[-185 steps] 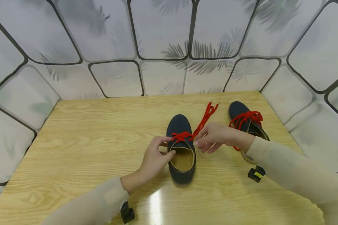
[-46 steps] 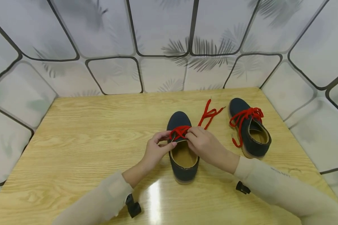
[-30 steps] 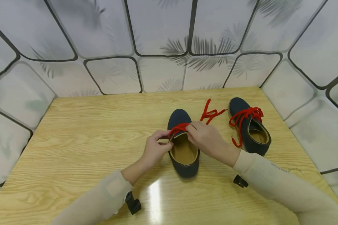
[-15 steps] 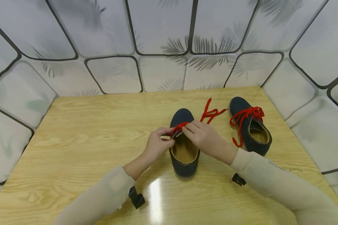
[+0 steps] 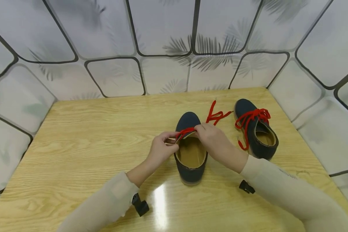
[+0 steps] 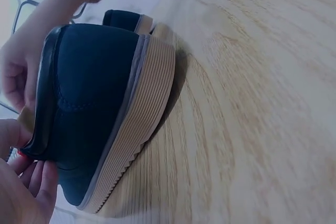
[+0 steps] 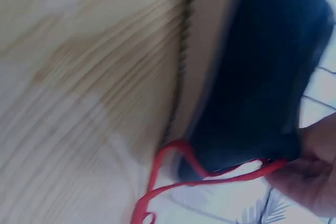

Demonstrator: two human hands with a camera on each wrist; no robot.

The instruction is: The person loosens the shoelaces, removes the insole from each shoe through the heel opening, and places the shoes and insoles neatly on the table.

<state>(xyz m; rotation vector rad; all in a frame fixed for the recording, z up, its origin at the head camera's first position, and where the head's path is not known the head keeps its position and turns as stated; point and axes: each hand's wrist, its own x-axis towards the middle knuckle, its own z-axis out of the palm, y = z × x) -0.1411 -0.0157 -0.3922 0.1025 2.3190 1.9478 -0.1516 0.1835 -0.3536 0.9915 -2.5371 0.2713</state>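
A navy canvas shoe with a red shoelace stands on the table, toe pointing away. My left hand pinches the left edge of its opening at the eyelets. In the left wrist view, the thumb of that hand lies at the inner side of the shoe and its fingers outside. On the opposite side, my right hand pinches the right eyelet flap, where the lace comes out beside the fingers. The opening is spread between both hands. Loose lace ends lie beyond the right hand.
A matching navy shoe stands to the right, its red lace tied in a bow with one end hanging on the table. The wooden table meets a patterned backdrop at its back and sides.
From beside the shoe, my right hand has moved onto its right eyelet flap; the lace ends have shifted on the table. Lately it drew slightly right, and the opening looks wider.
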